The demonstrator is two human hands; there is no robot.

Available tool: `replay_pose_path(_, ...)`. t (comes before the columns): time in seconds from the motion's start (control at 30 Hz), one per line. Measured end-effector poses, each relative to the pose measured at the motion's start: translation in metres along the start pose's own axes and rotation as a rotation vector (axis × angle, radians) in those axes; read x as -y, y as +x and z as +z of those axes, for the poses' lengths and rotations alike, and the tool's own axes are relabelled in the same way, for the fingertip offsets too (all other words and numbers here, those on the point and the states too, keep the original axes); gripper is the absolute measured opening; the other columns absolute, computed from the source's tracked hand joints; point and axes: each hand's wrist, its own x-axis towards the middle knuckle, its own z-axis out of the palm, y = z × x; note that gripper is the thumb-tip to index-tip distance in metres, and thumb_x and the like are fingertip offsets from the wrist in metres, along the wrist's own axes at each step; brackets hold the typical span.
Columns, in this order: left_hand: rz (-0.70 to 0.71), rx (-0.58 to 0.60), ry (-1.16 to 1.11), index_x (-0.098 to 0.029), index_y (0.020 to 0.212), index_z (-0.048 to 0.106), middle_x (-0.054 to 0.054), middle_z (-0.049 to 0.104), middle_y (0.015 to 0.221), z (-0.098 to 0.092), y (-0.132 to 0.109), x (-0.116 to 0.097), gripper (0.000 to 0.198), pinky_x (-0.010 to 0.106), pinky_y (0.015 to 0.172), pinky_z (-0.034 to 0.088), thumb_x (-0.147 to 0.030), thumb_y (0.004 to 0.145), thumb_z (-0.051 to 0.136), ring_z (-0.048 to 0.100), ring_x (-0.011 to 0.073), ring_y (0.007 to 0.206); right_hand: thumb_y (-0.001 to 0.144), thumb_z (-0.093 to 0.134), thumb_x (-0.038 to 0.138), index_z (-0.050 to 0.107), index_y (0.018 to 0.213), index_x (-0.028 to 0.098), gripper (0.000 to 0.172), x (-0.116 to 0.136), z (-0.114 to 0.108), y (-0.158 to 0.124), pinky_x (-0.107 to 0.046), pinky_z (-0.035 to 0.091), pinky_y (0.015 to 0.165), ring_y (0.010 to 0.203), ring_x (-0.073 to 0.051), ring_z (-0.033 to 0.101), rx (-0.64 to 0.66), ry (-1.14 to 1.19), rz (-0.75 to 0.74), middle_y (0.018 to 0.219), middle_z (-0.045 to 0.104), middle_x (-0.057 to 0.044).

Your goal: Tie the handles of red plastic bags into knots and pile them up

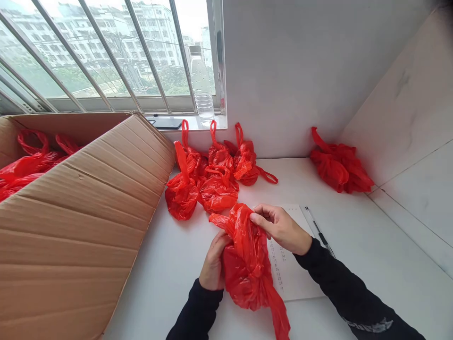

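Observation:
A knotted red plastic bag (247,269) is between my two hands, above the white tabletop and partly over a sheet of paper. My left hand (215,262) grips its left side, with some fingers hidden behind the plastic. At the bag's upper right, my right hand (279,226) pinches the red film between thumb and fingers. One loose end of the bag hangs toward me at the bottom. What the bag contains is hidden. Under my right wrist lies the paper (297,278) with columns of handwritten numbers, and a pen (320,231) rests along its right edge.
Several tied red bags (217,189) stand grouped by the wall, and another red bag (341,165) lies in the far right corner. A large cardboard box (88,203) on the left holds more red bags. A plastic bottle (202,87) and a dark phone-like slab (166,123) occupy the windowsill.

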Motion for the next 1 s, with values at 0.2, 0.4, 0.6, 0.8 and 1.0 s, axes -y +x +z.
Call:
replay_pose_path(0.2,0.065,-0.067,0.049,-0.019,0.085,0.074,0.003,0.075,0.079,-0.01,0.004,0.006,0.03,0.034,0.079,0.055,-0.039,0.066,0.086,0.072,0.0274,0.086,0.09,0.066,0.047,0.066,0.097,0.017,0.031,0.001,0.002,-0.003,-0.029,0.046,0.072,0.08,-0.016,0.057,0.078,0.009,0.005,0.09,0.066,-0.003)
replay_pose_path(0.4,0.067,0.03,0.075,-0.016,0.097,0.076,0.005,0.076,0.084,0.0,0.0,0.0,0.03,0.033,0.077,0.054,-0.033,0.073,0.079,0.071,0.0265,0.085,0.093,0.062,0.046,0.063,0.087,0.016,0.03,-0.002,0.002,-0.002,-0.03,0.045,0.071,0.073,-0.015,0.054,0.04,0.032,-0.018,0.081,0.062,-0.001)
replay_pose_path(0.6,0.055,0.092,0.105,-0.018,0.096,0.076,0.003,0.075,0.084,0.0,-0.001,-0.001,0.025,0.027,0.071,0.049,-0.021,0.071,0.075,0.069,0.0229,0.085,0.093,0.061,0.048,0.061,0.085,0.017,0.032,-0.009,0.006,-0.001,-0.029,0.044,0.069,0.07,-0.014,0.053,-0.015,0.12,-0.005,0.078,0.06,0.0)
replay_pose_path(0.8,0.178,-0.002,0.169,-0.019,0.088,0.077,0.001,0.075,0.087,-0.008,0.006,-0.002,0.023,0.029,0.077,0.051,-0.03,0.068,0.082,0.069,0.0222,0.085,0.095,0.059,0.048,0.067,0.099,0.018,0.031,-0.004,0.004,-0.001,-0.033,0.048,0.083,0.085,-0.017,0.06,0.079,0.126,0.017,0.092,0.067,-0.003)
replay_pose_path(1.0,0.201,-0.039,0.134,-0.02,0.085,0.076,0.001,0.076,0.087,-0.008,0.008,-0.004,0.026,0.03,0.079,0.052,-0.034,0.066,0.086,0.069,0.0217,0.084,0.086,0.071,0.047,0.068,0.104,0.018,0.034,-0.003,-0.003,-0.002,-0.032,0.05,0.078,0.091,-0.021,0.064,0.202,0.083,0.069,0.099,0.07,-0.006)
